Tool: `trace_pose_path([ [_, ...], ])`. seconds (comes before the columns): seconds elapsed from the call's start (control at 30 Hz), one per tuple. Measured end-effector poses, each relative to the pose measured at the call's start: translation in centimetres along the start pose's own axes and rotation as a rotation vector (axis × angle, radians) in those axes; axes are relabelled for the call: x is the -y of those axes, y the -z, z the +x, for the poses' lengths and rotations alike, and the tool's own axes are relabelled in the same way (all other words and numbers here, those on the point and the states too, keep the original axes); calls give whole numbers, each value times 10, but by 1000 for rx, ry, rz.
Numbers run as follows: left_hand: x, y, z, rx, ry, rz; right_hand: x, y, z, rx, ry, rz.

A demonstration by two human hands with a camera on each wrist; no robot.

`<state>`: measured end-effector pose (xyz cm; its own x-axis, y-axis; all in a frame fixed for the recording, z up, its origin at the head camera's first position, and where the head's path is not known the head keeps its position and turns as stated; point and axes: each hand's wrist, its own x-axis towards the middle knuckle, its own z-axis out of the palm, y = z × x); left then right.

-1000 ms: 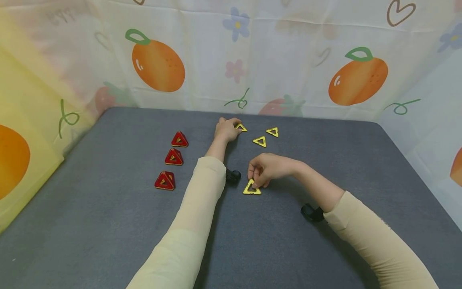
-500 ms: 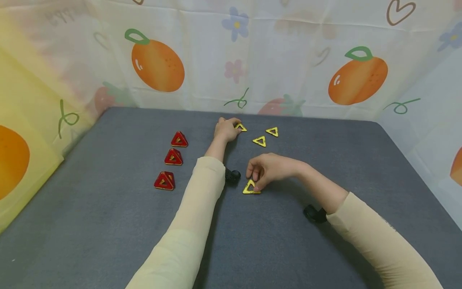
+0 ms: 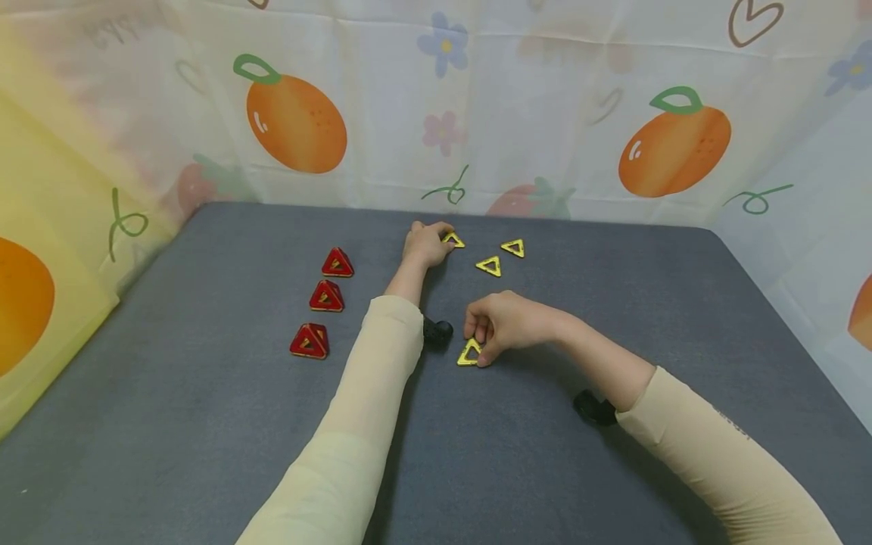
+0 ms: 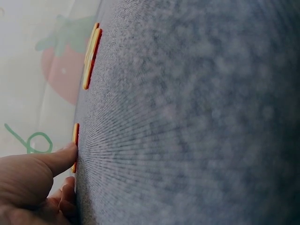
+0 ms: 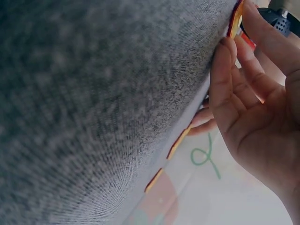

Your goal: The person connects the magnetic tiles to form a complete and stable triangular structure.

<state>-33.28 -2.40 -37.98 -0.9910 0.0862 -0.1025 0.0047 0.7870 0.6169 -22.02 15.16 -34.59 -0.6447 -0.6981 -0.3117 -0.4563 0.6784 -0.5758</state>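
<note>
In the head view, my left hand [image 3: 425, 244] is at the table's far side, thumb and fingers around a yellow triangular tile [image 3: 455, 241] with an open middle. The left wrist view shows the thumb on that tile's [image 4: 75, 136] edge, the other fingers bent beside it. Nearer me, my right hand [image 3: 514, 322] pinches another yellow triangular tile [image 3: 465, 359] lying on the table, its thumb at the right corner and fingers by the top. From the right wrist, this tile [image 5: 234, 21] appears edge-on with a dark red underside, next to the right hand [image 5: 260, 103].
Two more yellow tiles, one nearer [image 3: 490, 266] and one farther right [image 3: 514, 247], lie flat on the grey table [image 3: 238, 454]. Left of the left arm, three raised red triangular pieces [image 3: 327, 296] stand in a line. A printed curtain [image 3: 388, 98] hangs behind the table.
My right thumb has shifted from the tile's middle opening to its right corner, and the right forearm has moved slightly right. The left hand and its tile look still.
</note>
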Motion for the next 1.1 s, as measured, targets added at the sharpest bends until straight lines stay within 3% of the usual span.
trace_pose_path([
  [0.3,-3,1,-3,-49,42,-31,-1,-2,2,-5,4,12],
  [0.5,-10,-1,-4,-162,119,-153,0,-3,1,-7,-8,17],
  [0.63,-18,-1,-5,-226,132,-195,0,-3,0,-17,-9,19],
  [0.77,-28,3,-10,-216,69,-173,0,-3,-1,-13,-12,26],
  [0.9,-43,16,-20,-203,-67,-179,0,-3,-1,-3,-22,47],
  [1.1,-60,41,-45,-108,-186,-321,-1,-2,-1,-2,-21,50],
])
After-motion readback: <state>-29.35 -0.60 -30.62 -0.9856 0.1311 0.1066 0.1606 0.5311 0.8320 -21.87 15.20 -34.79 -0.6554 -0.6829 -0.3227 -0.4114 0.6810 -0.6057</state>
